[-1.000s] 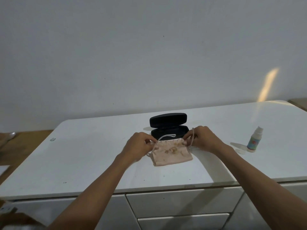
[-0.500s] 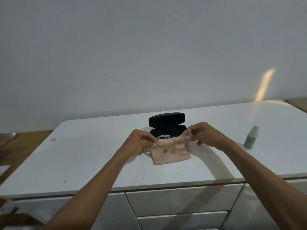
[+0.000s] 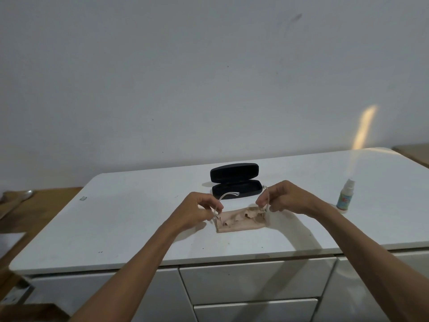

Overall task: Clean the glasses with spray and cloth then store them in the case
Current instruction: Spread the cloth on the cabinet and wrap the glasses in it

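Note:
Clear-framed glasses [image 3: 228,194] are held just above a pink cloth [image 3: 241,221] that lies on the white cabinet top [image 3: 130,219]. My left hand [image 3: 197,211] pinches the left temple near its hinge. My right hand [image 3: 284,196] pinches the right temple. The lenses are hard to make out against the cloth. A black glasses case [image 3: 235,181] stands open right behind the hands, its lid tilted up and its inside dark. A small spray bottle [image 3: 346,195] stands upright to the right, apart from my right hand.
The cabinet top ends at a rounded left corner and a front edge above white drawers [image 3: 255,282]. A wooden surface [image 3: 27,210] lies to the left, lower down. A plain wall rises behind.
Both hands have moved apart and lifted slightly, and the glasses' temples have spread open above the cloth. The cloth has flattened onto the table.

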Demonstrator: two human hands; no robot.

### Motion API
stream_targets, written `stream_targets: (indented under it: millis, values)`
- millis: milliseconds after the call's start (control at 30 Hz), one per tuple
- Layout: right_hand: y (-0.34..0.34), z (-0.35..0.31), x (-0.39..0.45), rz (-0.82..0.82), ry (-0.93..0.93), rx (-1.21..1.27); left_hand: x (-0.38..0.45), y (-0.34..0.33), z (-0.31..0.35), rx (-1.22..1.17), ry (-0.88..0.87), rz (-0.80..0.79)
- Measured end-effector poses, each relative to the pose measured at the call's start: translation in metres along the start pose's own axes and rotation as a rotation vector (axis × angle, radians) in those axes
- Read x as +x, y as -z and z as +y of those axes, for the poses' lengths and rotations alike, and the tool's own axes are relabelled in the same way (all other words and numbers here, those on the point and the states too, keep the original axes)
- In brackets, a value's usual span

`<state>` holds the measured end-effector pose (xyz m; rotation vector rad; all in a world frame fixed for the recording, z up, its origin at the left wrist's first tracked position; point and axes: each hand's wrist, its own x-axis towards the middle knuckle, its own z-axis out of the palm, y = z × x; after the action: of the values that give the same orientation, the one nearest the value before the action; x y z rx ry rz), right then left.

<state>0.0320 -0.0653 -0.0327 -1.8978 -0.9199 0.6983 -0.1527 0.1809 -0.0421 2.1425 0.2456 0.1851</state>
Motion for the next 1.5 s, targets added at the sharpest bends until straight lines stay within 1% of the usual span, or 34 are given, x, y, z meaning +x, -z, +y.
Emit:
stream_targets:
  millis: [67, 133, 200, 267, 333, 433, 533, 600, 733, 800, 900, 1000, 1100, 1233, 1367, 1500]
  values:
    - [-0.001, 0.001, -0.003, 0.044, 0.035, 0.000, -0.004, -0.005, -0.003, 0.020, -0.014, 0.078]
    - [-0.001, 0.003, -0.007, 0.111, 0.069, -0.034, -0.007, -0.012, -0.007, 0.042, -0.045, 0.190]
    - [-0.002, 0.007, -0.009, 0.183, 0.089, -0.052, -0.011, -0.018, -0.010, 0.016, -0.063, 0.285]
    - [-0.003, 0.011, -0.011, 0.227, 0.094, -0.049, -0.013, -0.022, -0.013, -0.023, -0.078, 0.325]
    - [-0.004, 0.013, -0.011, 0.257, 0.090, -0.052, -0.014, -0.025, -0.016, 0.001, -0.114, 0.336]
    - [-0.006, 0.012, -0.013, 0.271, 0.085, -0.055, -0.012, -0.029, -0.019, 0.137, -0.162, 0.296]
    - [-0.008, 0.010, -0.013, 0.281, 0.084, -0.061, -0.008, -0.034, -0.016, 0.360, -0.200, 0.231]
    - [-0.010, 0.008, -0.013, 0.302, 0.089, -0.067, -0.005, -0.035, -0.014, 0.429, -0.199, 0.214]
    - [-0.017, 0.004, -0.007, 0.341, 0.114, -0.138, -0.002, -0.034, -0.011, 0.370, -0.164, 0.220]
    - [-0.024, 0.001, -0.004, 0.316, 0.123, -0.222, -0.002, -0.033, -0.009, 0.286, -0.137, 0.226]
    - [-0.035, -0.004, -0.002, 0.238, 0.169, -0.402, -0.004, -0.031, -0.011, 0.095, -0.070, 0.244]
    - [-0.038, -0.006, -0.002, 0.198, 0.168, -0.467, -0.006, -0.027, -0.017, 0.000, -0.041, 0.283]
    - [-0.039, -0.003, -0.003, 0.229, 0.153, -0.462, -0.011, -0.027, -0.016, 0.066, -0.068, 0.314]
    - [-0.041, 0.001, -0.013, 0.245, 0.145, -0.412, -0.019, -0.030, -0.014, 0.231, -0.138, 0.228]
    - [-0.048, 0.003, -0.022, 0.236, 0.165, -0.518, -0.022, -0.035, -0.015, 0.358, -0.161, 0.171]
    - [-0.052, 0.005, -0.023, 0.208, 0.175, -0.634, -0.025, -0.037, -0.013, 0.389, -0.171, 0.164]
